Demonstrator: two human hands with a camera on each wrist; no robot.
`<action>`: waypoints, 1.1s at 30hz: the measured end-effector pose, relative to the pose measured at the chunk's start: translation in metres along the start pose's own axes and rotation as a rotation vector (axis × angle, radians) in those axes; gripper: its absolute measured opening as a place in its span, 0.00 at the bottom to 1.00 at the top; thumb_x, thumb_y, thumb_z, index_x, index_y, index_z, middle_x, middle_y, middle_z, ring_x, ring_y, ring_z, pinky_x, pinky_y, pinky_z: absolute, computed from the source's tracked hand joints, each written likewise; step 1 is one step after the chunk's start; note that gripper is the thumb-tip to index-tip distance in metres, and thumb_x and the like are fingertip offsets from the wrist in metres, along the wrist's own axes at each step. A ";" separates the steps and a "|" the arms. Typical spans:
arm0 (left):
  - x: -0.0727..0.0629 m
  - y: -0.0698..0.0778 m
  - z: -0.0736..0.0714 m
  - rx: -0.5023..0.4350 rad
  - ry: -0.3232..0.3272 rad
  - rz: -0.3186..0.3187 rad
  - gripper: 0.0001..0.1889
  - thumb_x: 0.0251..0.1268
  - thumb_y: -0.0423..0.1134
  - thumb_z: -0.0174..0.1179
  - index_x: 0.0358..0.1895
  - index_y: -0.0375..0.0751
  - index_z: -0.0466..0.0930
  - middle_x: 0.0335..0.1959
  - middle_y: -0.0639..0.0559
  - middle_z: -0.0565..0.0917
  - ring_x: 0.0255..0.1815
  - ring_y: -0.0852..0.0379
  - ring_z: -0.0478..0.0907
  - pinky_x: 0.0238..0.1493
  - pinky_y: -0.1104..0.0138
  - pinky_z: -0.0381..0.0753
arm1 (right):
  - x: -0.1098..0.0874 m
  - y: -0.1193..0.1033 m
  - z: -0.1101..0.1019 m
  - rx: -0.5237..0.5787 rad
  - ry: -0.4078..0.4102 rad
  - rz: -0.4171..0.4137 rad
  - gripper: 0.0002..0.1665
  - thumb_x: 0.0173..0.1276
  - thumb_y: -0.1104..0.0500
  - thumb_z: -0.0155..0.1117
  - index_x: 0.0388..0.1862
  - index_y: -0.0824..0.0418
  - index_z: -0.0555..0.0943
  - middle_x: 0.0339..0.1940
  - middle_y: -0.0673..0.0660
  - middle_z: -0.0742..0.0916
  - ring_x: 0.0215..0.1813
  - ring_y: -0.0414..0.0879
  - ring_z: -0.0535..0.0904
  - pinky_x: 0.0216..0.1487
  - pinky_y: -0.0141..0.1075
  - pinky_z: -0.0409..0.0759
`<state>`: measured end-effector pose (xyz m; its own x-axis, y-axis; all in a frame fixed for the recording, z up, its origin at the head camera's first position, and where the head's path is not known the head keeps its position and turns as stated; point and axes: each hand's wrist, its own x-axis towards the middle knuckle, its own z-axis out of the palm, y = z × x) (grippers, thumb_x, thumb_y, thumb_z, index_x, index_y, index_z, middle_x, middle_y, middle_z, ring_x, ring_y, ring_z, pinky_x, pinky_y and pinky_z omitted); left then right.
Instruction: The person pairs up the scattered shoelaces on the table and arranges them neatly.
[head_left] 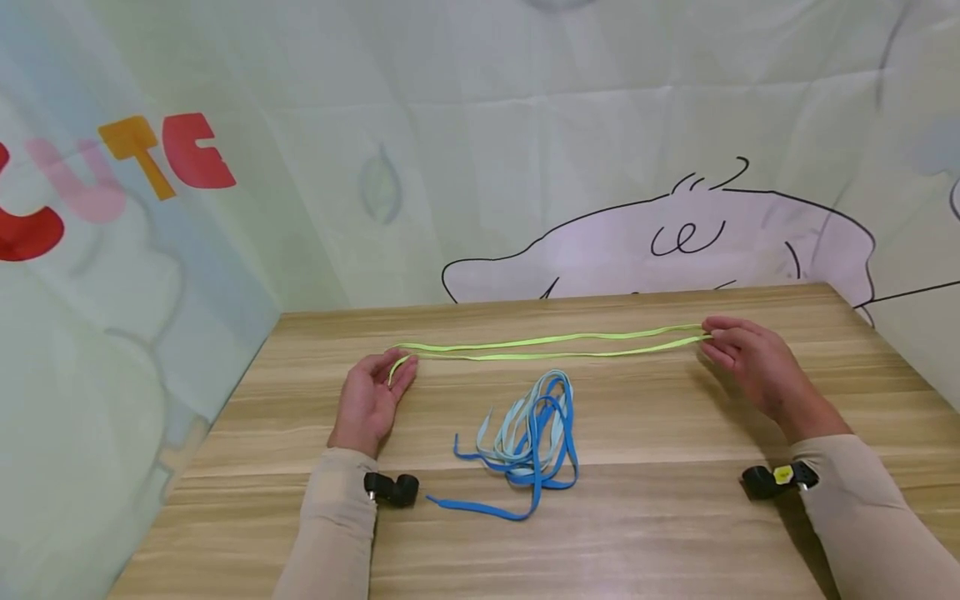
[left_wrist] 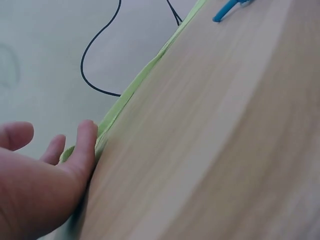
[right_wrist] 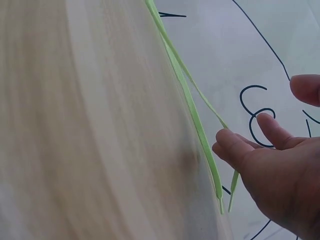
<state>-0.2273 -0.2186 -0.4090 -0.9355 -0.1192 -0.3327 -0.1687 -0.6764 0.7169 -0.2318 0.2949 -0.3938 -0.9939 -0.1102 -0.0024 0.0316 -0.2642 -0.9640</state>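
Observation:
A yellow-green shoelace (head_left: 555, 339) stretches across the far part of the table as two nearly parallel strands. Its left end lies at the fingers of my left hand (head_left: 367, 400), where the lace passes behind them in the left wrist view. At the other end, my right hand (head_left: 757, 375) has its fingertips by the strands. The right wrist view shows two lace tips (right_wrist: 221, 202) hanging beside my extended fingers, the thumb well apart. Nearer me, between the hands, sits a loose heap of a light blue shoelace (head_left: 510, 429) and a darker blue shoelace (head_left: 536, 467).
The wood-grain table (head_left: 637, 525) reaches back to a printed cloth backdrop (head_left: 450, 125) with coloured letters and a line-drawn figure. Small black cameras are strapped to both wrists, including the left wrist camera (head_left: 393, 490). Both arms wear beige sleeves (head_left: 337, 517).

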 end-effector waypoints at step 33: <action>-0.002 0.004 -0.005 -0.050 0.052 0.118 0.23 0.79 0.40 0.46 0.71 0.36 0.61 0.78 0.46 0.54 0.73 0.42 0.64 0.68 0.59 0.70 | 0.001 0.001 -0.005 0.078 0.082 -0.072 0.08 0.78 0.62 0.54 0.52 0.61 0.73 0.55 0.48 0.75 0.64 0.38 0.71 0.56 0.26 0.77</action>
<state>-0.2243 -0.2241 -0.4085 -0.9303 -0.2366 -0.2802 -0.0416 -0.6910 0.7216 -0.2335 0.2997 -0.3963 -0.9991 -0.0102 0.0414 -0.0354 -0.3430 -0.9387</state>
